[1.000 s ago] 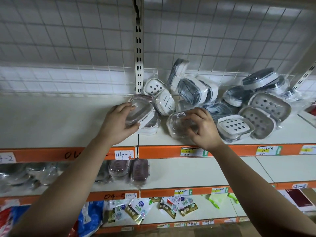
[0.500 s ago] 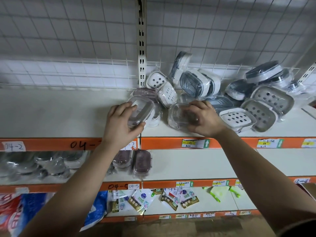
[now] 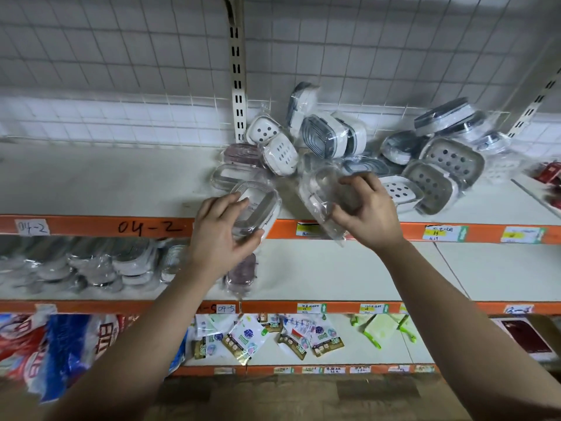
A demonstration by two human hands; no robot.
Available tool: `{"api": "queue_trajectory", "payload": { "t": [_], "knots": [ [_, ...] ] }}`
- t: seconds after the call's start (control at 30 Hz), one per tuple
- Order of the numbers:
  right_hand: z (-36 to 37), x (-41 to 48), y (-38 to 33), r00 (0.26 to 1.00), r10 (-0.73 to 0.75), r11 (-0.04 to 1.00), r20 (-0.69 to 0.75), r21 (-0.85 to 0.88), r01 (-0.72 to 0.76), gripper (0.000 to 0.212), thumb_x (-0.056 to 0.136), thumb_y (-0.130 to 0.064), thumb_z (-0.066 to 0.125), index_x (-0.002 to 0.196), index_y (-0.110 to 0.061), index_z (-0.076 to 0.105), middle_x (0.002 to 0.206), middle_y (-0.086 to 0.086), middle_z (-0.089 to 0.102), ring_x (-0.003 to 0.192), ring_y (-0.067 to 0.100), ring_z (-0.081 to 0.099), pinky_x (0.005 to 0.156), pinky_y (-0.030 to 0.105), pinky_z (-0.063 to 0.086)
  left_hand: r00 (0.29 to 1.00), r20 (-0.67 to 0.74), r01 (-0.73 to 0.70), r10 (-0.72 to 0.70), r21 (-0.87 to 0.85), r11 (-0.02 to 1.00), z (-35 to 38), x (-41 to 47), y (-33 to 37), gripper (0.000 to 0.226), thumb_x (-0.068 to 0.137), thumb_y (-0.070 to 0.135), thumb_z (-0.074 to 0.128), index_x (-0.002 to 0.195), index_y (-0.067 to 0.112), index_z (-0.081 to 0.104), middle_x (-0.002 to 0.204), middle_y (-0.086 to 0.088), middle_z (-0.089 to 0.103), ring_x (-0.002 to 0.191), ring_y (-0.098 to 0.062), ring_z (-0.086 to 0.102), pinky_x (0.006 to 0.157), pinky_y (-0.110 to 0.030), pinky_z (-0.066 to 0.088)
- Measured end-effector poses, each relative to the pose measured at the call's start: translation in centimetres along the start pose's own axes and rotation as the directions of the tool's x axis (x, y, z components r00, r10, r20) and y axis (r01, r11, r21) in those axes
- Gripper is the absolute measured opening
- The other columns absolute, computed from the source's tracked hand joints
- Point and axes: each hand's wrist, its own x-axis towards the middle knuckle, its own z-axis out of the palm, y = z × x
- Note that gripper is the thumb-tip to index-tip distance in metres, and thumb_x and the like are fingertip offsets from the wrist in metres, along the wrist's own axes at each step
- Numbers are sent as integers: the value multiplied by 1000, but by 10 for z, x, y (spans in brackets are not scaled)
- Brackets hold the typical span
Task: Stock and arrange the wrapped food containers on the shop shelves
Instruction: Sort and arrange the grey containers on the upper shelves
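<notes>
My left hand (image 3: 223,238) grips a clear wrapped container with a white base (image 3: 258,209), held at the front edge of the upper shelf (image 3: 91,189). My right hand (image 3: 368,211) holds another clear wrapped container (image 3: 321,192), tilted, its plastic wrap hanging over the orange shelf edge. Behind them a loose pile of wrapped containers (image 3: 328,138) lies on the upper shelf: white ones with holes, grey-lidded ones and a purple one (image 3: 243,153). More wrapped containers (image 3: 446,159) lie to the right.
The left part of the upper shelf is bare. The shelf below holds stacked wrapped containers (image 3: 100,265) at left and a purple one (image 3: 241,273) under my left wrist. The lowest shelf carries packets (image 3: 243,338) and bags (image 3: 45,344). A slotted upright (image 3: 238,86) stands behind.
Both hands have drawn their containers off the pile toward the shelf's front edge. The right container has tipped up and its wrap now hangs over the edge.
</notes>
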Motion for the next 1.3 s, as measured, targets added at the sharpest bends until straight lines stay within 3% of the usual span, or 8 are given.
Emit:
{"api": "queue_trajectory", "payload": {
  "t": [0.13,0.3,0.47,0.53,0.67,0.9,1.1,1.3],
  "knots": [
    [-15,-54,16,998,-45,999,40,0,45,51,76,-46,66,110,-8,66,118,10,57,105,30,59,89,38,49,999,24,32,-32,17,999,14,-33,32,67,79,57,55,122,7,66,130,-11,60,118,-36,53,101,-46,43],
    [-21,-123,38,999,33,999,44,13,-33,46,76,-51,61,103,-13,66,118,4,59,102,32,61,79,41,54,998,42,41,-41,2,999,42,-77,68,63,78,56,57,118,10,67,126,-8,60,114,-32,50,96,-41,43],
    [-7,-172,74,987,85,996,138,-41,-81,46,79,-54,58,101,-14,67,117,3,62,97,33,61,75,41,54,983,163,86,-86,6,996,82,-116,81,64,80,59,53,120,11,67,128,-7,61,116,-32,50,100,-38,39],
    [4,-181,90,972,124,991,199,-72,-112,45,81,-53,57,100,-14,67,118,3,63,95,34,61,76,41,52,970,205,134,-131,2,991,98,-125,82,64,81,59,52,121,11,67,130,-6,60,118,-30,51,103,-35,35],
    [47,-182,127,914,222,972,341,-147,-181,33,86,-41,65,108,-17,68,123,-2,63,96,35,59,82,35,47,934,281,235,-220,-22,972,143,-130,75,67,81,59,51,122,8,67,132,-7,60,118,-31,53,102,-40,43],
    [145,-179,181,838,304,933,453,-319,-166,34,92,-41,59,120,-24,66,129,-3,62,97,36,57,79,35,45,867,382,345,-321,5,939,241,-132,37,58,84,48,65,130,13,60,140,-5,54,131,-23,43,110,-31,26],
    [209,-179,206,853,388,869,348,-447,-213,32,93,-45,53,115,-28,67,124,-7,62,94,36,53,77,35,45,868,341,378,-361,18,926,303,-130,1,56,80,49,63,123,13,64,133,-7,59,124,-24,50,105,-30,31],
    [254,-181,213,913,371,889,170,-351,-296,37,86,-38,67,114,-15,69,124,10,62,93,42,52,78,45,44,893,304,336,-332,43,941,351,-106,-31,48,79,42,74,116,12,66,124,-10,64,116,-30,56,101,-31,33]
  ]
}}
